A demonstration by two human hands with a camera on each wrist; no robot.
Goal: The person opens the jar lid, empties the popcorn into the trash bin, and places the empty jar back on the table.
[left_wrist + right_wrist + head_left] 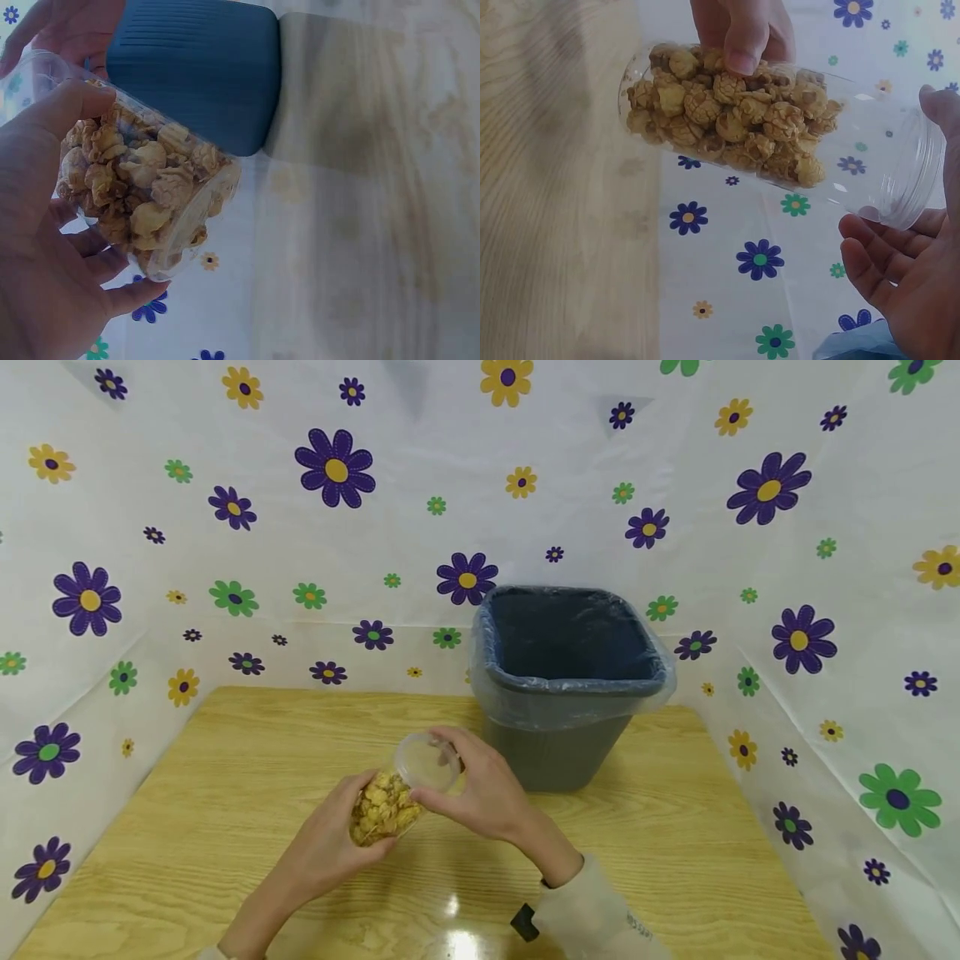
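Note:
A clear plastic jar [397, 787], partly filled with caramel popcorn [735, 112], is tilted above the table. My left hand [326, 843] grips it around the popcorn-filled lower part, with the thumb on one side and the fingers on the other. At the upper end is the clear lid [915, 169], which looks seated on the jar. My right hand [483, 789] holds this lid end between thumb and fingers. In the left wrist view, the popcorn rests against the jar's wall and the right hand is partly cut off by the frame.
A dark grey-blue trash bin [555, 743] with a clear plastic liner [495, 697] stands at the back right of the wooden table [262, 752]. White flower-patterned sheets [405, 527] surround the table at the back and sides.

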